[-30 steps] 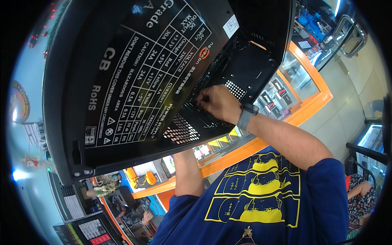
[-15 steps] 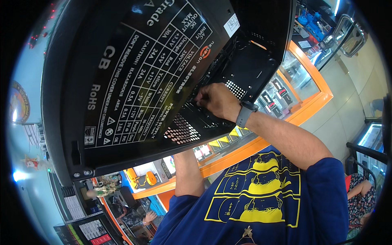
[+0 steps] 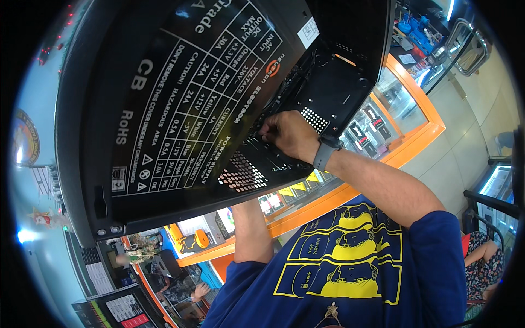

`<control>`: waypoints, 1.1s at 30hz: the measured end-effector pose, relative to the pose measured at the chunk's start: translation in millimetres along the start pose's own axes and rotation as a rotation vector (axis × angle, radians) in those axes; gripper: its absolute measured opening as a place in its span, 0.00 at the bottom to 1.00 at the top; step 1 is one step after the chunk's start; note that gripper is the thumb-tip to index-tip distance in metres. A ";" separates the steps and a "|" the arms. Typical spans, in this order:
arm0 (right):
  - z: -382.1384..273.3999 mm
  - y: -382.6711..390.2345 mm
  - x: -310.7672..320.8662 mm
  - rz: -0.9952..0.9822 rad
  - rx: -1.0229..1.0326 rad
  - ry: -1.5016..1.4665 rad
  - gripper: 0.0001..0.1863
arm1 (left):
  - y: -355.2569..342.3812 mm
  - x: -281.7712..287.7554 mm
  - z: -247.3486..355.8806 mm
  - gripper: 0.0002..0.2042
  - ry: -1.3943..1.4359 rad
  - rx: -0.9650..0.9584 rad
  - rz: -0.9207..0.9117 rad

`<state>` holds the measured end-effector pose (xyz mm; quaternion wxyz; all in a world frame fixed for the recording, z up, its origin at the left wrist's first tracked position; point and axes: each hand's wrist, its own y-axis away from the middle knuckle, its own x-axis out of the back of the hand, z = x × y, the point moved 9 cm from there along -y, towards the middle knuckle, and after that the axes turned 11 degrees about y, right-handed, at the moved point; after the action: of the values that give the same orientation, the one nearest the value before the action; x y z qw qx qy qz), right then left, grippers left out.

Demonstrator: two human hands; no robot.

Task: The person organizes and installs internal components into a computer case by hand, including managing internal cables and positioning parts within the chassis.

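Note:
A black computer case (image 3: 224,216) lies open before me, tilted, its inside facing me. A black power supply (image 3: 164,109) with a printed label fills its left part. My right hand (image 3: 295,136), with a grey-banded watch on the wrist, reaches inside next to the power supply. Its thumb and fingertips are pinched together near dark cables (image 3: 292,82); what they hold, if anything, is too dark and small to make out. My left forearm (image 3: 251,229) goes up behind the case's lower edge, and the case hides that hand.
An orange-framed glass display counter (image 3: 415,136) with boxed goods stands below and right of the case. A yellow-orange tool (image 3: 194,240) shows under the case's lower edge. Another person's hand (image 3: 201,291) is at the lower left, and a seated person (image 3: 484,262) is at the right.
The case and power supply have shifted very slightly. My right hand stays at nearly the same spot, fingertips still pinched.

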<state>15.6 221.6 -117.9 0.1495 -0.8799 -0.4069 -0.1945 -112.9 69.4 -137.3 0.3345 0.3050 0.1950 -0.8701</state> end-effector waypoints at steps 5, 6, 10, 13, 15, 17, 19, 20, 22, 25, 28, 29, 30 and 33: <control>-2.0 1.5 0.8 0.020 0.011 0.016 0.06 | 0.3 1.3 -0.2 0.12 0.003 -0.004 0.002; -1.4 1.4 0.6 0.020 0.011 0.016 0.06 | 0.1 0.8 -0.4 0.12 0.000 -0.003 0.000; -3.6 2.6 3.1 0.068 0.047 0.018 0.06 | 1.6 0.2 1.0 0.12 -0.001 -0.008 0.001; -6.7 4.0 6.0 0.094 0.069 0.072 0.06 | 0.4 -0.9 1.4 0.12 0.001 -0.009 0.000; -7.3 5.2 6.2 0.101 0.074 0.122 0.06 | 0.2 0.4 1.1 0.12 0.004 -0.006 0.000; -9.3 6.3 6.2 0.123 0.105 0.163 0.07 | -0.4 0.6 -1.1 0.12 0.007 -0.003 0.003; -9.2 5.4 6.0 0.113 0.114 0.164 0.07 | -0.9 -2.6 -0.2 0.12 0.005 -0.004 -0.003; -9.6 5.0 5.0 0.101 0.120 0.168 0.07 | -0.8 -2.6 0.1 0.12 0.004 -0.003 -0.004; -10.9 5.9 5.2 0.104 0.108 0.174 0.07 | -0.6 -1.4 -0.3 0.12 0.005 -0.002 -0.002; -10.0 6.2 4.7 0.120 0.104 0.191 0.06 | -1.4 -4.4 -0.6 0.12 0.002 0.001 -0.007; -14.9 8.0 3.9 0.142 0.148 0.208 0.06 | -1.0 -5.2 0.8 0.12 -0.005 -0.002 -0.006; -17.9 8.9 4.3 0.154 0.178 0.220 0.07 | -1.1 -4.3 -0.1 0.12 -0.002 0.000 -0.004; -18.0 8.7 4.5 0.153 0.179 0.221 0.07 | -0.9 -4.0 -1.0 0.12 -0.001 0.000 -0.003; -15.2 6.2 5.4 0.112 0.151 0.249 0.07 | -1.2 -6.2 -1.5 0.11 -0.002 -0.001 -0.009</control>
<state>20.3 214.9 -102.6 0.2752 -0.8565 -0.3489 -0.2625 -109.4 74.0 -134.1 0.3308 0.3030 0.1965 -0.8719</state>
